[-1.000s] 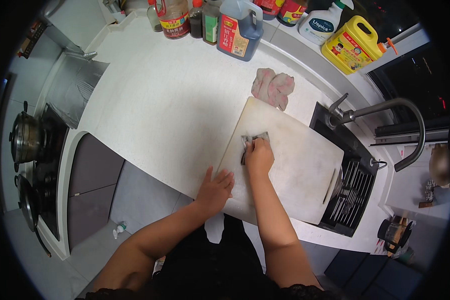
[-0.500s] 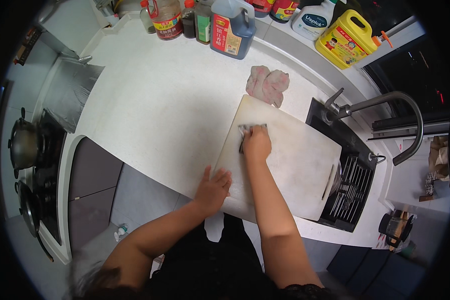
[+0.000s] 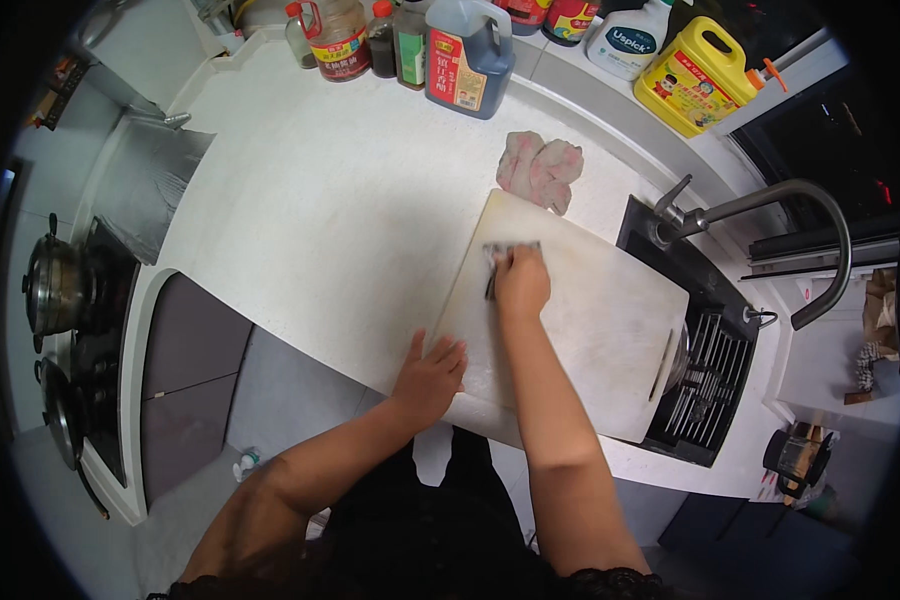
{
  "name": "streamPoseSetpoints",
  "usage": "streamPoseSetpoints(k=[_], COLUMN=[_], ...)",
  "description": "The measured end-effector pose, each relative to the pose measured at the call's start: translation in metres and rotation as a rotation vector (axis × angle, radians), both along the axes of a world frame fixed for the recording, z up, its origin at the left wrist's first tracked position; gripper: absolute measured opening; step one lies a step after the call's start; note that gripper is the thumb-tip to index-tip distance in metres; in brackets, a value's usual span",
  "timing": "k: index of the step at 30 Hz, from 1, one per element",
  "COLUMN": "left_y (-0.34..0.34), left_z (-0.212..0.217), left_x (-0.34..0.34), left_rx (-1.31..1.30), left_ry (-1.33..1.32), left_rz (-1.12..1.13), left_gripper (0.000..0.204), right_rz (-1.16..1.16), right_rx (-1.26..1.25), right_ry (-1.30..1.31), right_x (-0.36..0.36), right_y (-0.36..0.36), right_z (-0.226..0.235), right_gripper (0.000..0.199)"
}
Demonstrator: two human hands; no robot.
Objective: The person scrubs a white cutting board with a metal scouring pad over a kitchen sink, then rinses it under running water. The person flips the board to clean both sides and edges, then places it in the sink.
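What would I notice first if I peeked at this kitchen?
Probably the big white board in the middle, lying on the counter and partly over the sink. The right hand presses a grey cloth on it, while the left hand holds its near edge. A yellow jug glows at the back.

Left hand (image 3: 432, 370) flat; right hand (image 3: 521, 283) in closed grip.

pad (image 3: 500, 262): mostly under our right hand (image 3: 522, 283), kind unclear | cutting board (image 3: 590, 330): part covered by our right forearm | sink (image 3: 705, 390): board overlaps its left side | bottles (image 3: 450, 40): tops cut by the rim | stove pots (image 3: 50, 290): blurred at the edge
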State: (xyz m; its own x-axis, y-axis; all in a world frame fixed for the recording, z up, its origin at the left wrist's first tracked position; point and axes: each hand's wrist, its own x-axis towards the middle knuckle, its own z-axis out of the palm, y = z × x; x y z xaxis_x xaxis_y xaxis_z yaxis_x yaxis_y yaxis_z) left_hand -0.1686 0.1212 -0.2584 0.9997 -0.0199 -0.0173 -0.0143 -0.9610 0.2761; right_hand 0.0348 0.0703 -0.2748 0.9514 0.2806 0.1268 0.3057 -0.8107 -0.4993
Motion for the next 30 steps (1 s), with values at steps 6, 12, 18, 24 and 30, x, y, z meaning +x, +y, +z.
streamPoseSetpoints(k=[6, 12, 18, 24, 30], left_y=[0.002, 0.002, -0.001, -0.022, -0.029], left_z=[0.008, -0.006, 0.0, 0.016, 0.025], left_x=[0.0, -0.002, 0.007, 0.039, 0.056], left_rx=[0.042, 0.035, 0.129, 0.222, 0.192], left_ry=[0.146, 0.061, 0.091, 0.151, 0.295], left_rz=[-0.055, -0.017, -0.09, -0.069, -0.111], left_gripper=[0.042, 0.043, 0.045, 0.071, 0.092], right_rz=[0.2, 0.329, -0.337, 0.033, -0.158], right_rx=[0.092, 0.085, 0.003, -0.004, -0.174], right_ry=[-0.07, -0.009, -0.102, -0.297, -0.379], right_x=[-0.025, -0.073, 0.012, -0.084, 0.013], right_y=[-0.003, -0.061, -0.151, -0.097, -0.174], right_z=[-0.016, 0.001, 0.002, -0.029, -0.033], right_gripper=[0.012, 0.007, 0.014, 0.009, 0.016])
